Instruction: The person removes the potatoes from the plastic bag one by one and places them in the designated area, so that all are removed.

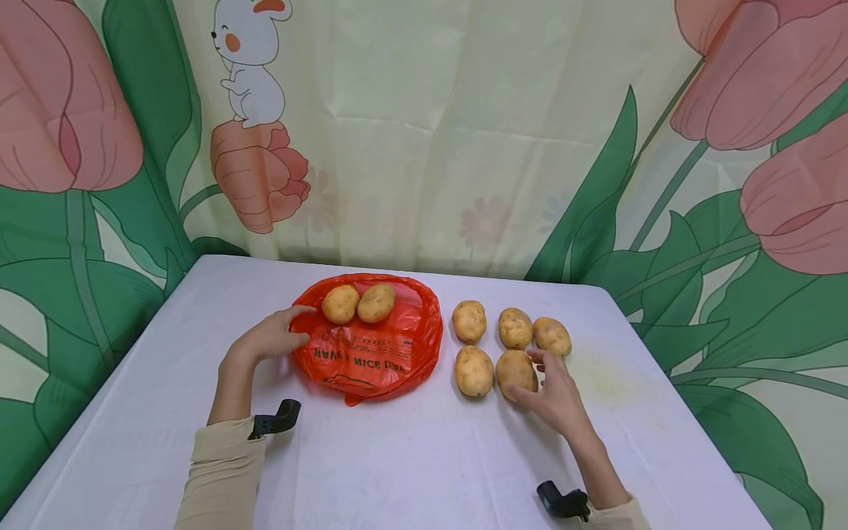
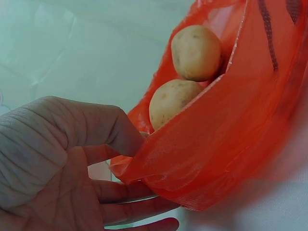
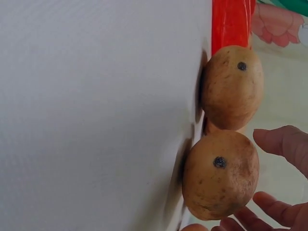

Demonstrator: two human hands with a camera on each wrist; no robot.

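My left hand pinches the left rim of a red plastic bag. In the left wrist view the thumb of the left hand bends over the bag's edge, with the fingers beneath it. Two potatoes, one on the left and one on the right, lie on the bag near its far side. At the right, my right hand hovers around the near right potato. Its thumb and fingers are spread, and the right wrist view shows a gap between the thumb and that potato.
Several more potatoes sit grouped right of the bag: a near left one, a far left one, a far middle one and a far right one. A white cloth covers the table. Behind it hangs a printed curtain.
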